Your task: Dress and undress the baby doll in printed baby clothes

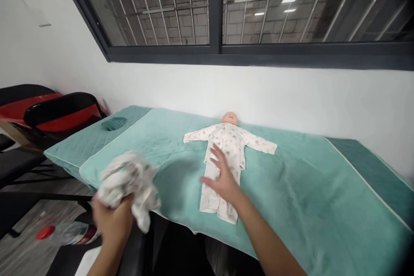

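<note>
My left hand grips a crumpled bundle of white patterned cloth, held up over the bed's near left edge and slightly blurred by motion. My right hand has its fingers spread and holds nothing; it hovers in front of a baby doll's clothed body. The baby doll lies on its back with its head toward the wall. It wears a white patterned long-sleeved top, sleeves stretched out to both sides, and white patterned trousers with legs pointing toward me.
A teal cover spreads over the bed, which has a face hole at its left end. Black and red folding chairs stand at the left. A plastic bottle with a red cap lies at lower left. Behind is a barred window.
</note>
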`<move>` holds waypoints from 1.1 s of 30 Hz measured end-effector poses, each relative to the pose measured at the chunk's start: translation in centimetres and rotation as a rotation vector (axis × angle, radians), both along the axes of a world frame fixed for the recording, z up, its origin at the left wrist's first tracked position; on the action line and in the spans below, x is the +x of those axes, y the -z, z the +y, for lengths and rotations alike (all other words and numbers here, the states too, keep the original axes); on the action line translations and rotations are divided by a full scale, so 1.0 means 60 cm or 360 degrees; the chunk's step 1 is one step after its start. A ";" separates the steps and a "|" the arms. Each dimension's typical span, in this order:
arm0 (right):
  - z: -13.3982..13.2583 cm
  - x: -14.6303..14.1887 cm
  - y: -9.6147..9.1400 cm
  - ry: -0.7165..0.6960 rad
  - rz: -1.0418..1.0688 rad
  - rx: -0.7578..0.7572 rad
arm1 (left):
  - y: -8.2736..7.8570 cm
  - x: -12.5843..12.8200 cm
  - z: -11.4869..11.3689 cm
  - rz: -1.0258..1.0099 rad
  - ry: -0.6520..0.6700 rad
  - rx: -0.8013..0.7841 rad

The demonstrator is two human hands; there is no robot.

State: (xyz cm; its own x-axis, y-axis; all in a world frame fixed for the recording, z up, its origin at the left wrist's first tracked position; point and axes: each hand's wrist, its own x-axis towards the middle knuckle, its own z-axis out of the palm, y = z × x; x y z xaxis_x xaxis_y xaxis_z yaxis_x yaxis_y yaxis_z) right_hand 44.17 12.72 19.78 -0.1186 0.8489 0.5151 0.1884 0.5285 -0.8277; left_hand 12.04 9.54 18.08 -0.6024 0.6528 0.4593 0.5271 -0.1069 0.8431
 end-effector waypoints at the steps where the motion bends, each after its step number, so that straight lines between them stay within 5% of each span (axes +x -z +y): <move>1: 0.004 -0.036 -0.010 -0.0142 -0.0117 0.0029 | -0.022 0.041 0.031 -0.0061 0.0126 0.0021; 3: 0.025 -0.086 -0.026 -0.0205 -0.0245 0.0085 | -0.054 0.119 0.086 -0.0146 0.0545 -0.0017; 6: 0.072 -0.102 -0.042 0.0108 -0.0098 0.0099 | -0.074 0.209 0.132 -0.0363 0.1234 -0.0186; 12: 0.094 -0.003 -0.052 0.0447 0.0011 0.0195 | -0.071 0.273 0.150 -0.0601 0.1793 -0.0370; 18: 0.047 0.172 -0.048 0.1079 -0.0645 0.0174 | -0.001 0.278 0.181 -0.0535 0.1636 -0.0449; 22: 0.014 0.262 0.010 0.1502 -0.1268 -0.0208 | 0.071 0.271 0.189 -0.0423 0.1544 -0.0478; 25: -0.003 0.285 0.077 0.1577 -0.1494 -0.0438 | 0.117 0.265 0.192 -0.0308 0.1558 -0.0509; 28: -0.010 0.286 0.121 0.1637 -0.1388 -0.0433 | 0.144 0.259 0.198 -0.0522 0.1485 -0.0463; 33: -0.005 0.272 0.120 0.1635 -0.1415 -0.0500 | 0.151 0.258 0.204 -0.0663 0.1480 -0.0433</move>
